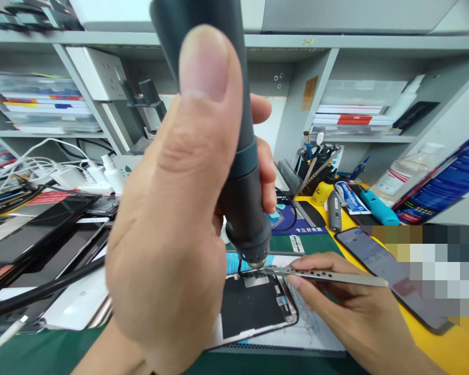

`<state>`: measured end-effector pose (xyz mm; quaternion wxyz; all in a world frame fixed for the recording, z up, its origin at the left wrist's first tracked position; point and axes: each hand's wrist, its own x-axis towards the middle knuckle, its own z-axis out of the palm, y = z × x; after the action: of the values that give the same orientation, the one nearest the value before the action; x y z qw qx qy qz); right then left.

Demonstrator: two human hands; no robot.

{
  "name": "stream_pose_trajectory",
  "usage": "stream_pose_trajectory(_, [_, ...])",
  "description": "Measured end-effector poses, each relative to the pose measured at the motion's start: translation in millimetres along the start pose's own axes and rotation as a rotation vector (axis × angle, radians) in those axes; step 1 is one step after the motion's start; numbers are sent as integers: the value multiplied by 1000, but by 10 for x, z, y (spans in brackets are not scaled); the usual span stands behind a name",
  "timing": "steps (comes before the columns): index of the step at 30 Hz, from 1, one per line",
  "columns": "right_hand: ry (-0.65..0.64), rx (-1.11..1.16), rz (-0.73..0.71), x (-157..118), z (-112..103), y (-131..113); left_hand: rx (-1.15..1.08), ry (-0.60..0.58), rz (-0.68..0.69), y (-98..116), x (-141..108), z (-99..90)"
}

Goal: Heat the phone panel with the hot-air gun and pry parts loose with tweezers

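My left hand (pixel 172 208) is wrapped round the dark handle of a hot air gun (pixel 244 200), thumb up along its side. The gun's metal nozzle points down at the top edge of a phone screen assembly (pixel 250 307), which lies black inner side up on a pale work mat (pixel 320 328). My right hand (pixel 347 302) pinches a pair of metal tweezers (pixel 336 276) with holes along the arms. The tips of the tweezers reach the screen's top edge right by the nozzle. My left hand hides the left part of the screen.
Stacked phones (pixel 42 234) and white cables (pixel 50 156) lie at the left. On the right are a phone (pixel 391 276), a glue tube (pixel 352 198), a plastic bottle (pixel 406 172) and a tool holder (pixel 316 164). Grey shelves (pixel 234 40) stand behind.
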<state>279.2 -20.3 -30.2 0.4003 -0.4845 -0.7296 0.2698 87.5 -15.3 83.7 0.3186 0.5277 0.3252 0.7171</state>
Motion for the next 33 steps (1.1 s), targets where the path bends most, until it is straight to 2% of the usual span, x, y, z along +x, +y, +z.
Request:
stream_pose_trajectory(2, [9, 3, -8, 2, 5, 5, 6, -7, -17, -12, -11, -18])
stream_pose_trajectory(5, [15, 13, -13, 5, 12, 16, -7, -21, 33, -35, -15, -37])
stream_pose_trajectory(12, [7, -6, -9, -9, 1, 6, -89, -11, -145, -84, 305, -118])
stream_pose_trajectory(18, [7, -7, -2, -6, 9, -10, -105, 0, -171, -125, 416, -196])
stream_pose_trajectory(26, [-17, -2, 9, -24, 15, 13, -74, -16, -156, -72, 360, -193])
stream_pose_trajectory(30, [-21, 22, 26, -7, 21, -7, -37, -89, -68, -15, 147, -106])
stream_pose_trajectory(33, [-14, 35, 41, -6, 23, -20, 16, -98, 9, -24, -33, -67])
